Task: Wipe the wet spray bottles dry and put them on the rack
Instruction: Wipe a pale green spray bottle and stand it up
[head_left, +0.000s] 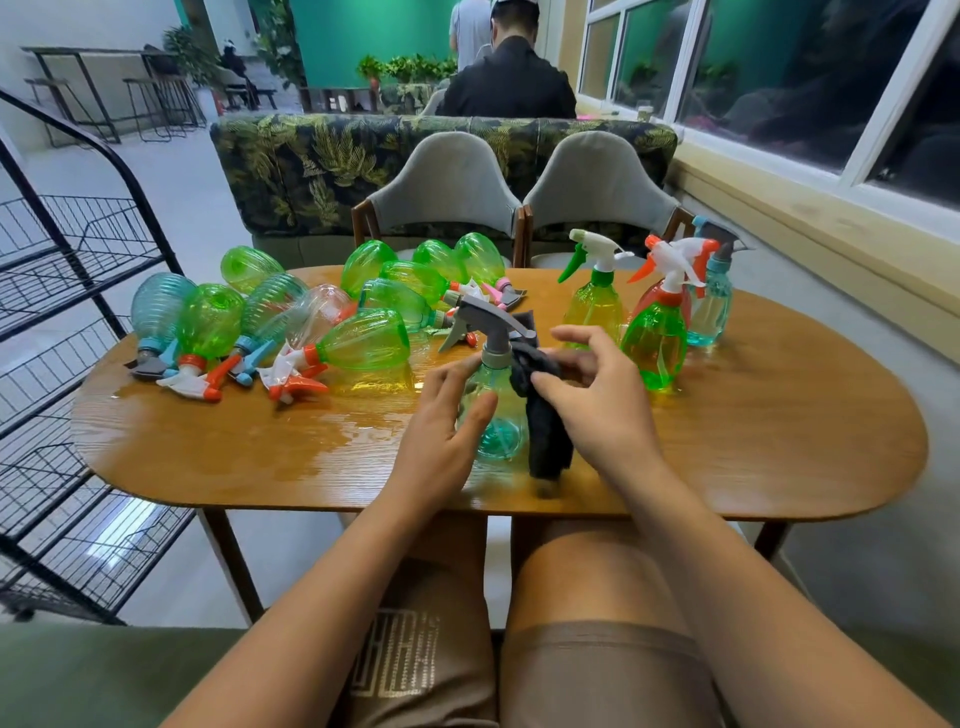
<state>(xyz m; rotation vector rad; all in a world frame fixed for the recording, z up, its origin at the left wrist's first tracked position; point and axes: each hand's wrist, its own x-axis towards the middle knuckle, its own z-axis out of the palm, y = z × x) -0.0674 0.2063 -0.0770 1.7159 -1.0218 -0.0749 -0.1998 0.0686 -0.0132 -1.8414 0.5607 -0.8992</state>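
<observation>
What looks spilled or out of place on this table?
Water is pooled on the table in front of the heap of bottles lying on their sides, leaving a glossy wet patch. The left hand holds the grey-trigger bottle; the right hand grips the dark cloth against it.

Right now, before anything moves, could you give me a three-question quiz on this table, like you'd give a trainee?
1. True or false: the grey-trigger bottle already sits on the rack.
2. What does the right hand hold against that bottle? A sponge; B dark cloth; C paper towel.
3. Which hand grips the bottle itself?

Key: 1 false, it is above the table between the hands; 2 B; 3 the left hand.
</observation>
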